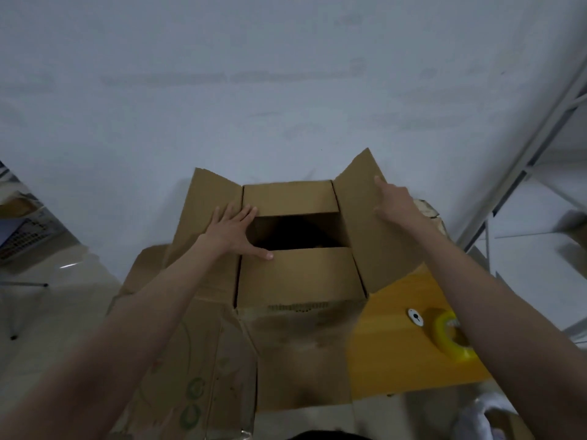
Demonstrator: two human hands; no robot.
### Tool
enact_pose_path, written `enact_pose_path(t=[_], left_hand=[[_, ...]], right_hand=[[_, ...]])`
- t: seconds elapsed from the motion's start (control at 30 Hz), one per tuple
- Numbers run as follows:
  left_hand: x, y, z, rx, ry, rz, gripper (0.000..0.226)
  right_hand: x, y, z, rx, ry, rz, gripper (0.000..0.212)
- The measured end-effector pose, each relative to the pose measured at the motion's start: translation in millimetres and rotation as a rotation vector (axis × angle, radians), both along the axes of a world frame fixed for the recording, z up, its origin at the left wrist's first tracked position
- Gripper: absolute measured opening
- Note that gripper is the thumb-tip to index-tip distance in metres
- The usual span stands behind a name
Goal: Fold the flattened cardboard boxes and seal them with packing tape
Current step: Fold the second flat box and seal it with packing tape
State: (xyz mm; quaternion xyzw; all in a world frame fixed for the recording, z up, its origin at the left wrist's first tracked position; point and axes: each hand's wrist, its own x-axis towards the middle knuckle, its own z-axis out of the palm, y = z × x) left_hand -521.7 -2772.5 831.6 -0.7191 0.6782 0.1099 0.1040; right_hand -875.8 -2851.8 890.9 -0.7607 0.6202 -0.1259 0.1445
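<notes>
Dim, soft blur, wide-angle edge distortion.

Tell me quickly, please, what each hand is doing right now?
Left hand: open, fingers spread flat on the box's left flap.
Right hand: open, straight fingers pressing the right flap.

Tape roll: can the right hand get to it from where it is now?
Probably yes. The tape roll lies on the yellow table beside the box, right under the right forearm. The right hand only touches the side flap with straight fingers, so it is free to draw back.
</notes>
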Motion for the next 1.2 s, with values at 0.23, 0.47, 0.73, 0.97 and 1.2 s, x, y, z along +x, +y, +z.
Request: enact_pose_path(t=[0.23,0.47,0.73,0.97,1.2], left_hand=[[-3.5,0.1,-28.8,0.106,0.045,0.041,0.145],[-1.7,-5.3,-27.5,0.135,0.026,-0.017,0.142],[-10.6,0.5,-33.8,0.173,-0.039,-0.047,0.144],[-10.4,3.8,-30.3,0.149,-0.033,-0.034,0.147],[-14.4,14.0,-21.8,0.129,-0.028,-0.035,0.141]], right_hand=[[-18.4,-0.9,-40.1,0.032,-0.154,-0.072,0.078],[-23.5,-2.4,-45.1,0.033,-0.212,-0.089,0.079],[12.3,8.5,-7.2,0.242,-0.238,0.13,0.072],[57.0,41.0,-55.6,0.372,-0.126,0.336,0.073],[55.9,58.0,-116.5,0.238,0.169,0.316,0.068]])
